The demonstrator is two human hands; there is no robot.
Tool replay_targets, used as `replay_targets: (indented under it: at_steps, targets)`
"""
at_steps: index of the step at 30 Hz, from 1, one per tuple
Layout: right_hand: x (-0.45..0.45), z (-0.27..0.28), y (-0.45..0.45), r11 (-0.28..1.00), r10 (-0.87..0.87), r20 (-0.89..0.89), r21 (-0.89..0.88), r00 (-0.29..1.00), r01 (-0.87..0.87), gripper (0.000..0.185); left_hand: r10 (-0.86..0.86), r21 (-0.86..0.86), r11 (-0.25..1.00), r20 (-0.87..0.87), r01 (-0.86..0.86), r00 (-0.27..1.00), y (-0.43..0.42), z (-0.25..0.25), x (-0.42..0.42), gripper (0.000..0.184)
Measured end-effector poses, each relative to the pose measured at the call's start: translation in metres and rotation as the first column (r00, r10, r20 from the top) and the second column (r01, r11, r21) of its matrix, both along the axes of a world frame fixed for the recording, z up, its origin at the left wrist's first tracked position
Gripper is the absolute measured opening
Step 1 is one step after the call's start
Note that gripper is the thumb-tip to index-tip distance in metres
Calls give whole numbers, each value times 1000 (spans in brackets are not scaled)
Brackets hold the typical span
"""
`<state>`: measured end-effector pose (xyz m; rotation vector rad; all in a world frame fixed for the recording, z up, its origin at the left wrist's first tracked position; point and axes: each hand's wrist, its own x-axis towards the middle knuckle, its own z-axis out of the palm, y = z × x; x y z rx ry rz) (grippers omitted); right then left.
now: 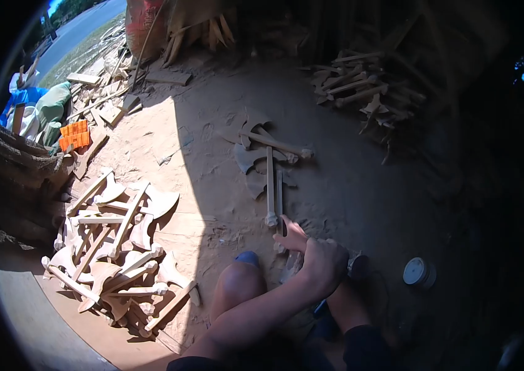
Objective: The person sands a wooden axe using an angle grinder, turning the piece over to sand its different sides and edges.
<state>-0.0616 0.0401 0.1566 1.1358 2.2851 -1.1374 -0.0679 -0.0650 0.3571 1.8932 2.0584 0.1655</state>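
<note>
- what's where?
- left, a sunlit axe pile point(130, 219); centre, a shaded wooden axe point(269, 185) on the ground point(342, 191); just beside its end, the right hand point(293, 238), then the left hand point(325, 263), overlapping.
- grip?
- right half spread, left curled; cannot tell what either holds. steady wrists would suit.

Matt, bare pale wood, smooth-faced, forms the axe-shaped pieces point(270, 185) at centre and the sunlit pile point(131, 219) at left on dusty, uneven matt ground point(206, 111); scrap boards point(169, 77) are coarse wood, an orange block point(74, 136) looks ridged and matt, and blue sheeting point(27, 97) appears to be crumpled plastic.
</note>
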Motion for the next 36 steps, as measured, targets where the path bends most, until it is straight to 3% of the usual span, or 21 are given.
replay_targets:
  at_steps: [1, 2, 6, 7, 10, 13, 14, 16, 19, 21, 23, 24, 26, 28, 30, 31, 32, 33, 34, 35, 36]
  targets:
    - [-20, -32, 1, 999, -22, -21, 32, 1000, 22, 106, -13, 37, 999, 128, 9, 992, 1, 13, -4, 25]
    - [-33, -61, -1, 997, -45, -42, 65, 998, 48, 111, -23, 16, 1000, 137, 21, 990, 2, 17, -4, 22]
    - [-68, -165, -6, 973, -102, -115, 195, 988, 123, 122, -12, -72, 997, 53, 16, 999, 3, 18, -7, 16]
    - [-73, -175, -13, 918, -67, 12, 392, 998, 57, 123, -11, -103, 995, 14, 12, 1000, 3, 20, -10, 15]
    - [-66, -186, -7, 917, -187, -224, 310, 956, 252, 122, 16, -117, 993, 76, -7, 997, 2, 28, -18, 14]
    - [-61, -164, -2, 981, -120, -2, 154, 993, 119, 98, 73, 25, 997, -23, -73, 997, 6, 7, -3, 13]
    - [-58, -135, -7, 965, -261, -37, -43, 965, 260, 86, 83, 24, 996, -28, -83, 996, 7, 5, -1, 13]
    - [-56, -60, -21, 773, -533, -33, -424, 845, 471, 62, 104, 31, 994, -44, -102, 994, 9, 7, -2, 15]
    - [-15, -30, -34, 446, -733, -44, -785, 678, 431, 46, 129, -126, 984, 5, -127, 992, 7, 27, -14, 13]
    - [19, -20, -27, 721, -497, -120, -609, 860, 331, 48, 193, -143, 974, 116, -176, 974, 7, 35, -23, 16]
    - [49, 34, -47, 915, -369, -227, -258, 901, 310, 56, 168, -98, 983, 160, -153, 973, 5, 38, -39, 24]
    - [64, 66, -61, 943, -331, -269, -62, 905, 326, 61, 110, -40, 994, 145, -105, 983, 4, 40, -50, 32]
    - [94, 111, -83, 909, -281, -335, 209, 899, 361, 69, 145, -122, 984, 160, -126, 976, 7, 50, -67, 46]
    - [132, 124, -94, 856, -230, -388, 355, 892, 376, 74, 281, -119, 957, 135, -266, 950, 10, 56, -77, 60]
    - [155, 131, -108, 765, -201, -513, 450, 834, 461, 73, 325, 92, 932, 212, -350, 921, 24, 30, -78, 60]
    - [161, 153, -121, 696, -149, -467, 576, 871, 428, 74, 333, 194, 902, 254, -385, 908, 32, 29, -76, 61]
    - [166, 154, -125, 712, -160, -443, 567, 882, 414, 77, 304, 125, 894, 536, -430, 787, 43, 29, -74, 58]
    - [172, 153, -128, 728, -172, -421, 555, 891, 403, 80, 263, 38, 893, 764, -448, 589, 56, 37, -72, 55]
    - [176, 153, -130, 742, -185, -401, 541, 897, 395, 83, 217, -56, 900, 918, -433, 333, 64, 45, -66, 53]
    - [182, 154, -132, 762, -133, -483, 508, 866, 400, 86, 101, -52, 842, 993, -536, 62, 66, 50, -54, 36]
    - [188, 155, -133, 781, -78, -560, 480, 825, 399, 90, 72, -11, 812, 994, -584, 82, 71, 47, -46, 31]
